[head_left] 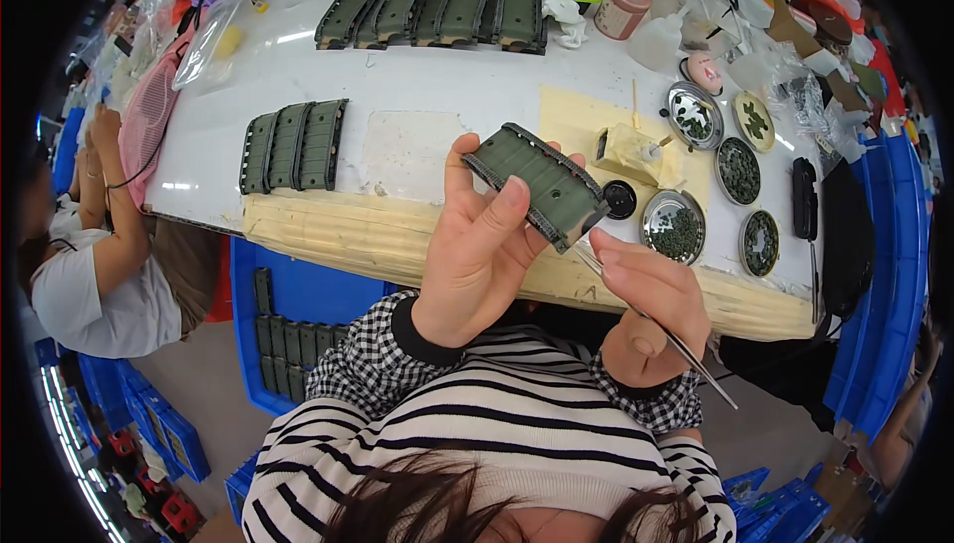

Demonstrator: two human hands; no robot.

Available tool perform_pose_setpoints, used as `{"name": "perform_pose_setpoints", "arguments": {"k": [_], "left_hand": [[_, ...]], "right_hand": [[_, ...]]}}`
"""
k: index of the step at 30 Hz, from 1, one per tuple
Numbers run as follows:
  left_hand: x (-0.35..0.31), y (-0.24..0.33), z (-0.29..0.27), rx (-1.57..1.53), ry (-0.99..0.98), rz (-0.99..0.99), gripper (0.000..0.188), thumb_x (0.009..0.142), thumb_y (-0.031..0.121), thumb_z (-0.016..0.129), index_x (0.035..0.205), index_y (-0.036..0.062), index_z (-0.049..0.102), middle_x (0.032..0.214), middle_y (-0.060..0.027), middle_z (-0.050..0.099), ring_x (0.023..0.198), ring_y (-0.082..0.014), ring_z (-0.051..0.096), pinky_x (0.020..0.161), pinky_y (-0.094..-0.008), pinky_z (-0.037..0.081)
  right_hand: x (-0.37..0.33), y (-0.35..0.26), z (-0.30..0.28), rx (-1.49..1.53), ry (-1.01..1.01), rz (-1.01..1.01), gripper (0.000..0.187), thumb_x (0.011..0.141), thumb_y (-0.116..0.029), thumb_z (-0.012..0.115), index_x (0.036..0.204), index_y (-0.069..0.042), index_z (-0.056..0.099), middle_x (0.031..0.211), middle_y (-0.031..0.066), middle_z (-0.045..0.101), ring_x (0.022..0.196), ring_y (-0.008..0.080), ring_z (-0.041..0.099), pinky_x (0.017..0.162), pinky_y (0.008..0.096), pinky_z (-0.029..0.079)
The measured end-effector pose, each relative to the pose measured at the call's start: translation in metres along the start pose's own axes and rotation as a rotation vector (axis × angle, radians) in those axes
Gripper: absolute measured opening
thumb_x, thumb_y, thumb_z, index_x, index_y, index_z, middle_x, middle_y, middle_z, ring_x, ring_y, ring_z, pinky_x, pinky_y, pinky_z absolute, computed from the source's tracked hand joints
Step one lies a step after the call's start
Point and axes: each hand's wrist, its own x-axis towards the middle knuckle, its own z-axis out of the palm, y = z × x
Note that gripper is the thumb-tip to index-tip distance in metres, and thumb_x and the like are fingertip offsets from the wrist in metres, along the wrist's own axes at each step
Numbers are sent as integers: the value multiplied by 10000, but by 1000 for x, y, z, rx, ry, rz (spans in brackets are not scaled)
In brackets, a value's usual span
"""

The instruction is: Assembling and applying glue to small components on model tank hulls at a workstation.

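Observation:
My left hand (482, 250) holds up a dark green, ribbed, curved plastic part (537, 180) with black toothed edges, its thumb along the near side. At the part's lower right corner are the tips of metal tweezers (688, 352), held in my right hand (656, 300). Whether the tips touch the part, or pinch anything, I cannot tell. Beyond my right hand stands a round metal dish (648, 229) of tiny green pieces. A small black round pot (619, 199) sits beside it, near a yellow-taped block (626, 157).
More dishes of green bits (720, 170) stand at the right, beside a black-handled tool (803, 200). Similar green parts lie in a left group (293, 146) and a far row (427, 11). A blue bin (323, 275) with more parts sits below the table; another person (109, 265) works at left.

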Motion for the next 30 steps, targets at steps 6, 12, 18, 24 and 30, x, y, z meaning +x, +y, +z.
{"name": "perform_pose_setpoints", "arguments": {"k": [6,12,18,24,30], "left_hand": [[0,1,3,33,-39,40,371,1005,214,491,1341,265,342,1422,-172,384,1364,-324,371,1062,-448,426],[-2,1,3,60,-63,63,421,997,207,506,1364,267,309,1430,-173,371,1373,-330,357,1061,-454,425],[-1,2,3,-25,-47,45,480,994,135,500,1360,278,223,1411,-164,384,1355,-332,379,1033,-459,454],[-2,0,1,51,-58,78,418,994,200,510,1359,265,318,1434,-172,365,1372,-335,357,1065,-451,429],[-2,0,-2,45,-61,75,406,998,207,502,1362,264,331,1438,-176,370,1373,-333,356,1057,-446,434]], "right_hand": [[4,-3,-5,-65,-88,-26,390,871,-250,676,1148,17,610,1123,187,626,1081,350,633,898,388,538],[4,-3,-5,-77,-82,-36,391,859,-240,687,1147,15,612,1121,185,627,1083,345,633,897,387,539],[5,-4,-4,-87,-85,-34,331,857,-142,680,1136,21,613,1122,188,628,1082,345,634,900,384,540],[2,0,-2,-81,-73,-47,319,826,-88,683,1119,22,619,1112,191,631,1074,338,639,886,382,548],[8,1,-4,-96,-117,-93,349,812,-126,703,1118,20,623,1088,176,636,1048,330,650,864,384,557]]}}
